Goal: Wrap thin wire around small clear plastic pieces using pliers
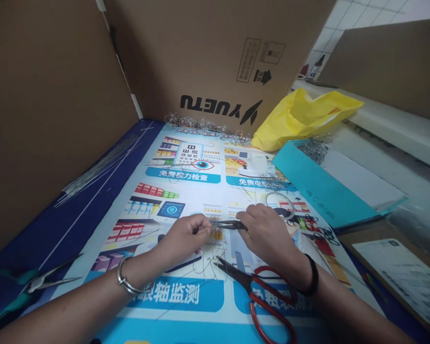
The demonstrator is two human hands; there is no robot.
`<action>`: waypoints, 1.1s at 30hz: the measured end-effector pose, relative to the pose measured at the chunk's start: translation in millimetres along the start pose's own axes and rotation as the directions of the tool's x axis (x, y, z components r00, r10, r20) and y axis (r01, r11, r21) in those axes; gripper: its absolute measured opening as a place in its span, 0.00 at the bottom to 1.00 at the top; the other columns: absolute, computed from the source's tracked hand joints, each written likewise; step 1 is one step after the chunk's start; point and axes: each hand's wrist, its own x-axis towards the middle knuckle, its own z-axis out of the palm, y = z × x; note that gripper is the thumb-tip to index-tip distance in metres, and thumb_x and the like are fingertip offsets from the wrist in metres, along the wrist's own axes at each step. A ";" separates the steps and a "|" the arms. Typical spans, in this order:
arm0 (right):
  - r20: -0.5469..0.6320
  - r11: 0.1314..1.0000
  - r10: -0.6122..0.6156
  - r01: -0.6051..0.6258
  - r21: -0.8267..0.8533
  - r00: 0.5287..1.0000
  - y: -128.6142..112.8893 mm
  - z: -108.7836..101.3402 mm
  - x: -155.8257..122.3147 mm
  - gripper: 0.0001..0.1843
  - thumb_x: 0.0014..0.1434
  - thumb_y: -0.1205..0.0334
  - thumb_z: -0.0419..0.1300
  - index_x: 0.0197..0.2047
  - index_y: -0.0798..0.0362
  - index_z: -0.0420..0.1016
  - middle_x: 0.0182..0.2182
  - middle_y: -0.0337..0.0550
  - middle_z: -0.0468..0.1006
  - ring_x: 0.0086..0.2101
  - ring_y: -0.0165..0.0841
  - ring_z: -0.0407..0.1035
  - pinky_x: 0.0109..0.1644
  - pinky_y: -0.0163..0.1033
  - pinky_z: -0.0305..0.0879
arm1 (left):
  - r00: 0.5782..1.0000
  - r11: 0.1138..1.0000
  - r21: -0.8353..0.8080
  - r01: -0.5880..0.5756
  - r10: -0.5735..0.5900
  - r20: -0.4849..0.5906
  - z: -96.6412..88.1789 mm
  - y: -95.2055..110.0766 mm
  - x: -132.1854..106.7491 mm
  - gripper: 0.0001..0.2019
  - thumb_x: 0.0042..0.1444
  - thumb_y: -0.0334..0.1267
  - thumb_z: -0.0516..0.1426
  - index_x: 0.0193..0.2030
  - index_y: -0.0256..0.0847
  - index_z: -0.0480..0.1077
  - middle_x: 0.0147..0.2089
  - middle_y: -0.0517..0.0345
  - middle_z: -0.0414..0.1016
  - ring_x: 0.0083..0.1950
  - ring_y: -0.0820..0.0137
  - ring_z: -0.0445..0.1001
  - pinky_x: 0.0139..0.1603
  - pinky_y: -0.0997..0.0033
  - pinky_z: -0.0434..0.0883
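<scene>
My right hand (267, 234) is closed around dark needle-nose pliers (228, 224), whose narrow jaws point left. At the jaw tips, my left hand (191, 231) is closed in a pinch on thin wire (219, 235); fine strands show just below the tips, too small to make out fully. Red-handled scissors (252, 284) lie partly open on the printed sheet (215, 267), below my right hand. Green-handled pliers (36, 282) rest with their jaws apart at the left, beyond my left forearm.
Cardboard panels (208, 57) wall off the back and left. A tangle of wire pieces (208, 126) lies along the back, with straight wires (96, 167) at left. On the right are a yellow bag (297, 119), a teal folder (329, 186), black wire loops (318, 229) and a labelled package (401, 272).
</scene>
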 end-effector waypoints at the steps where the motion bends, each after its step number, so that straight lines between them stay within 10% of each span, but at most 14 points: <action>1: 0.001 1.000 0.002 -0.002 -0.008 1.000 -1.1 -0.5 0.0 0.04 0.54 0.63 0.57 0.33 0.53 0.71 0.31 0.44 0.70 0.35 0.36 0.59 0.37 0.39 0.47 | 1.000 1.000 0.014 -0.007 0.007 -0.010 0.5 -0.2 0.0 0.07 0.53 0.39 0.51 0.27 0.39 0.62 0.22 0.67 0.59 0.22 0.77 0.59 0.23 0.78 0.61; 33: -0.087 0.981 -0.035 0.018 -0.196 0.996 -18.1 2.4 -2.6 0.03 0.55 0.69 0.55 0.32 0.53 0.69 0.27 0.45 0.69 0.30 0.36 0.59 0.33 0.42 0.45 | 0.954 0.899 0.423 -0.116 0.219 -0.204 7.1 -3.2 -0.5 0.06 0.48 0.31 0.48 0.23 0.39 0.62 0.21 0.65 0.61 0.25 0.76 0.59 0.26 0.77 0.55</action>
